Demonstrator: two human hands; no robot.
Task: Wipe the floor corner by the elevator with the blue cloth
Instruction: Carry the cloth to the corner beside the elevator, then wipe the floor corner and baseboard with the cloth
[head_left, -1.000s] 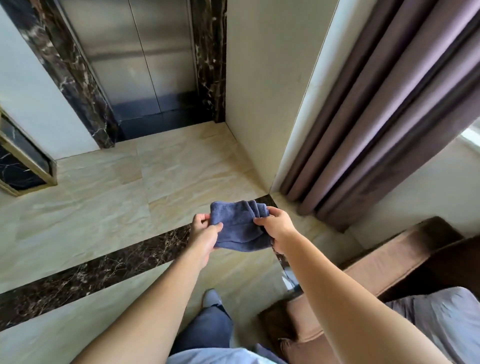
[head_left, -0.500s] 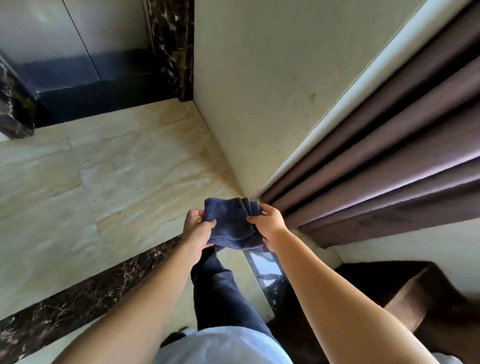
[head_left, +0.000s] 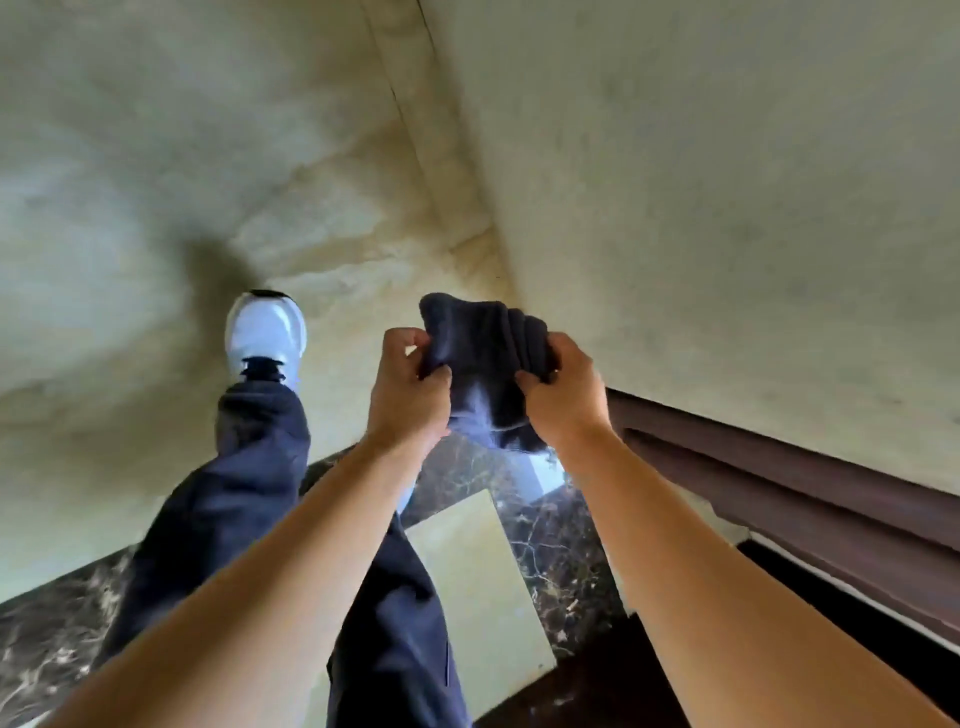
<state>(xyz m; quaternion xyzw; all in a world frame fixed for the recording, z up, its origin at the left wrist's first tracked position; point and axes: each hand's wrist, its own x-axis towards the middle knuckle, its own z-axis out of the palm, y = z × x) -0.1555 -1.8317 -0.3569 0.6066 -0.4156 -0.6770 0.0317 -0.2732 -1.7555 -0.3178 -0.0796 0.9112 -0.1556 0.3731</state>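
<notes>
Forearms: both bare, reach from near edge toward centre, converging on the cloth.
Leg: dark blue trouser leg near-left to centre, partly behind left forearm.
Dark marble strip: runs across the near floor, veined, w/ a pale tile inset just right of the leg.
Left hand: fingers curled closed, pinching the left edge of the blue cloth, thumb on the near side.
Right hand: closed too, fingers clamped over the right edge of the cloth.
Blue cloth: bunched and folded, held between both hands in mid-air, centre frame, above the floor near the foot of the wall; lower end hangs down btwn the wrists.
Shoe: white, dark laces, left of the hands, flat on the beige floor.
Floor: beige marble tile, blurred, fills the far-left; shadow just beyond the shoe.
Wall: pale, fills the far-right, meets the floor along a diagonal line running far to near.
Curtain: dark brown-purple folds, right side, beside the wall's near end.
</notes>
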